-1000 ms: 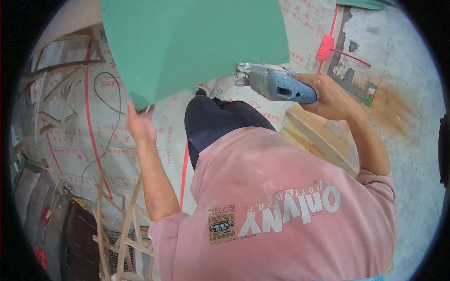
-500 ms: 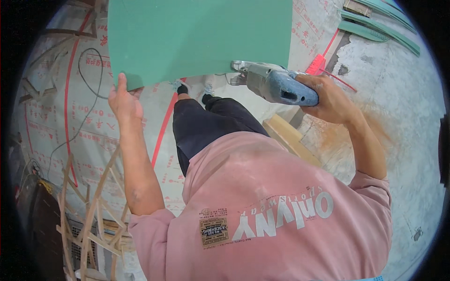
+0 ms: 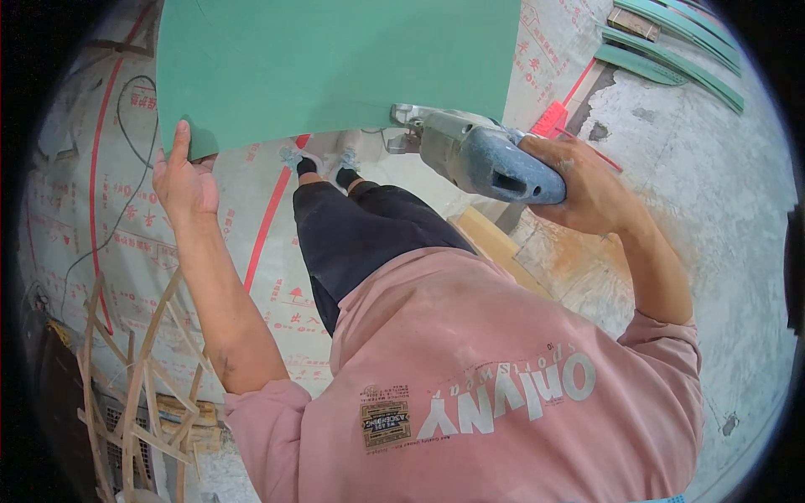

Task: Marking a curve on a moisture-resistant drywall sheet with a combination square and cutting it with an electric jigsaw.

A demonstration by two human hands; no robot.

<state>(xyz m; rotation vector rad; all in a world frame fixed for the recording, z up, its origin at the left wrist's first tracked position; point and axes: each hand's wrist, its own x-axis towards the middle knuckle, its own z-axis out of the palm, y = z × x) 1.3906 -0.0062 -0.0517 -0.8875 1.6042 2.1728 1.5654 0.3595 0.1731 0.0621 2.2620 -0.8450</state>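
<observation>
A large green board (image 3: 335,59) fills the upper middle of the view. My left hand (image 3: 183,180) grips its lower left corner and holds it up. My right hand (image 3: 587,189) is closed around the blue-grey handle of a power tool (image 3: 478,155), whose metal front end meets the board's lower edge right of centre. My pink sweatshirt, dark trousers and feet lie below the board.
White floor sheeting with red print and a red line (image 3: 272,218) covers the left floor. A black cable (image 3: 126,142) loops at left. Wooden lattice frames (image 3: 138,394) lie lower left. Green strips (image 3: 671,42) rest top right on bare concrete (image 3: 713,210). Timber pieces (image 3: 495,243) lie under my right arm.
The green board has shifted right and spread across the view. My left hand moved along to its lower left corner. The power tool came up to the board's lower edge.
</observation>
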